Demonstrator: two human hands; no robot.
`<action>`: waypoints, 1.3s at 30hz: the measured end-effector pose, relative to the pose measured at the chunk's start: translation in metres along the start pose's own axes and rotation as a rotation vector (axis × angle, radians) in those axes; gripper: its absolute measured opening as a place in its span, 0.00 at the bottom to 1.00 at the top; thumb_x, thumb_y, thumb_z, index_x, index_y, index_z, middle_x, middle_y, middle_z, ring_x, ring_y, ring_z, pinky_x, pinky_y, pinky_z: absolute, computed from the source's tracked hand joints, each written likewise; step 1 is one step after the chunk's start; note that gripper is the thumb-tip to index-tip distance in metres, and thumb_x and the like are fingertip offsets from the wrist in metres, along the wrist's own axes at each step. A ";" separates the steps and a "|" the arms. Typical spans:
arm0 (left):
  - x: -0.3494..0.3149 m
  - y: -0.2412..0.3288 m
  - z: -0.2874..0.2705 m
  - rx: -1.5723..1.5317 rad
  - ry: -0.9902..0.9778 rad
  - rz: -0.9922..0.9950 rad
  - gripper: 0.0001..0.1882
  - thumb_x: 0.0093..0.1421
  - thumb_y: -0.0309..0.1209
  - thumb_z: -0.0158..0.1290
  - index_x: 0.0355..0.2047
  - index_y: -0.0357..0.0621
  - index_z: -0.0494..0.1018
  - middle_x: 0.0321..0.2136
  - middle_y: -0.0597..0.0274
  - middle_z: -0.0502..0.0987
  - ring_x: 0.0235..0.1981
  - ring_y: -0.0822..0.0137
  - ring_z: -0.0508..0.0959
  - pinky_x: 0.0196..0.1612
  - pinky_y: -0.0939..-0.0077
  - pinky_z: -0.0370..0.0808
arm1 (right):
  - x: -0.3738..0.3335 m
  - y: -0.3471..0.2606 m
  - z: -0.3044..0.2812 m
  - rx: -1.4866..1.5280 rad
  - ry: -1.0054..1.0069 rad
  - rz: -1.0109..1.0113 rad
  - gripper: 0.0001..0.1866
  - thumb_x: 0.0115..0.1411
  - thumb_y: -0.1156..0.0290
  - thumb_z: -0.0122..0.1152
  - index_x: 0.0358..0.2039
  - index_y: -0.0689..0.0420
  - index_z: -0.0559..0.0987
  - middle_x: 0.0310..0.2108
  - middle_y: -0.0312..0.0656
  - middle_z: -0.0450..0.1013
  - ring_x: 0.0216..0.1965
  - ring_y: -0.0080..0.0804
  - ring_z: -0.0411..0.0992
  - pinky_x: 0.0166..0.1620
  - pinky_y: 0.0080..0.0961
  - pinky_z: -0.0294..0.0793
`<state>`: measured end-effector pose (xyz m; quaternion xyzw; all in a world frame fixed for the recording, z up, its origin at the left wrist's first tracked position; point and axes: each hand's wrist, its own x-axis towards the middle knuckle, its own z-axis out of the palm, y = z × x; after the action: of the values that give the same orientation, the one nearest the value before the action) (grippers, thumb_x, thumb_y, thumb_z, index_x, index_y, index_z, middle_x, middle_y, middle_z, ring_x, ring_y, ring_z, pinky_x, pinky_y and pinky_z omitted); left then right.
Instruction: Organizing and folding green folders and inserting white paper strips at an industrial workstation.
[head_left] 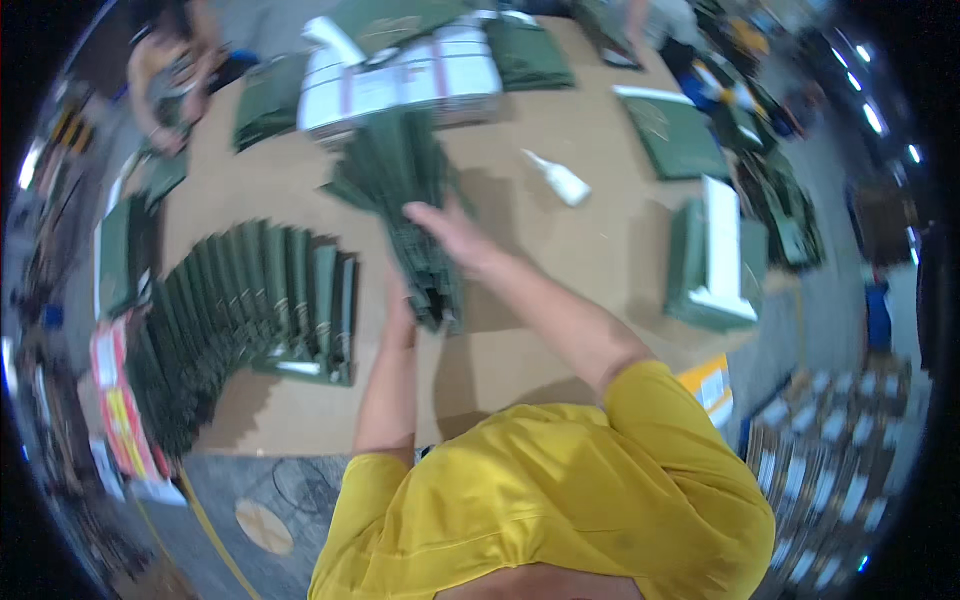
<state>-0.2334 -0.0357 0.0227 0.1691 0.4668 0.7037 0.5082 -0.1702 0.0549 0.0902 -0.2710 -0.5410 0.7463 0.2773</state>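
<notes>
Both my hands hold a thick bundle of dark green folded paper bags (400, 190) above the middle of the table. Its far end spreads out like a fan, while the near end is narrower. My right hand (450, 232) grips the bundle's right side, thumb over the top. My left hand (398, 297) supports it from the lower left, and its fingers are hidden behind the bags. To the left, a long curved row of similar green bags (240, 280) with string handles lies overlapping on the table. A flat green bag (300, 366) with a white patch lies under the row's near right end.
A white squeeze bottle (560, 180) lies on the brown table (590, 250). White packs (330, 95) and green stacks (535, 55) line the far edge; more green stacks (680, 135) stand right. People's hands (170, 138) work at the far left. Cartons (830, 450) fill the lower right.
</notes>
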 end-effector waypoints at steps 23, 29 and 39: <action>-0.014 -0.044 0.022 0.109 -0.014 0.134 0.17 0.63 0.34 0.42 0.49 0.40 0.65 0.39 0.62 0.72 0.38 0.74 0.72 0.42 0.77 0.71 | -0.074 0.037 -0.060 -0.392 0.017 -0.015 0.39 0.61 0.37 0.32 0.62 0.56 0.55 0.59 0.45 0.56 0.60 0.35 0.53 0.62 0.31 0.50; -0.019 0.002 0.050 0.021 -0.292 0.090 0.18 0.63 0.35 0.46 0.50 0.41 0.67 0.40 0.64 0.73 0.39 0.73 0.74 0.41 0.78 0.74 | -0.067 -0.014 -0.071 0.031 -0.102 0.302 0.39 0.60 0.36 0.33 0.64 0.49 0.52 0.62 0.44 0.52 0.62 0.42 0.51 0.60 0.43 0.54; -0.041 0.033 0.110 1.000 0.222 0.136 0.35 0.59 0.58 0.36 0.58 0.45 0.59 0.55 0.44 0.61 0.56 0.43 0.60 0.59 0.55 0.54 | -0.095 -0.016 -0.092 0.596 -0.099 -0.014 0.25 0.66 0.53 0.38 0.52 0.60 0.69 0.44 0.42 0.71 0.42 0.30 0.71 0.45 0.25 0.73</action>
<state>-0.1559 -0.0203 0.1156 0.3458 0.7852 0.4396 0.2658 -0.0373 0.0526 0.0905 -0.1369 -0.3129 0.8826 0.3231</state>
